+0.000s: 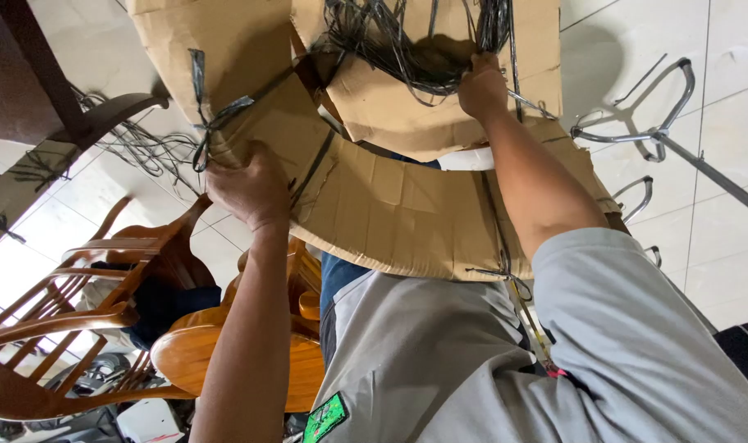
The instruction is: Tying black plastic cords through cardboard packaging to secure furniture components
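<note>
Your left hand [251,187] is clenched on the knotted black plastic strap [218,115] where it crosses the cardboard sheets [390,205], fingers [241,168] wrapped over the edge of the board. Your right hand [482,89] is up at the far side, fingers closed into the tangle of thin black wires [407,41] that sits on the upper cardboard piece. The cardboard lies across your lap, curved over your knees, with a wooden chair [103,303] just beside it on your left and a metal hanger frame [653,131] on the tiled floor [718,246] to the right.

Handling, my read: the cardboard is light but floppy, already bowed and torn at the edges, so it'll fold if you lift from one corner. Grip near the strap crossing, where layers are bound together. The strap is thin, stiff and slick; it'll bite into fingers under load. The wire bundle is springy and snag-prone; take it as a bunch near the middle, not by single strands.
</note>
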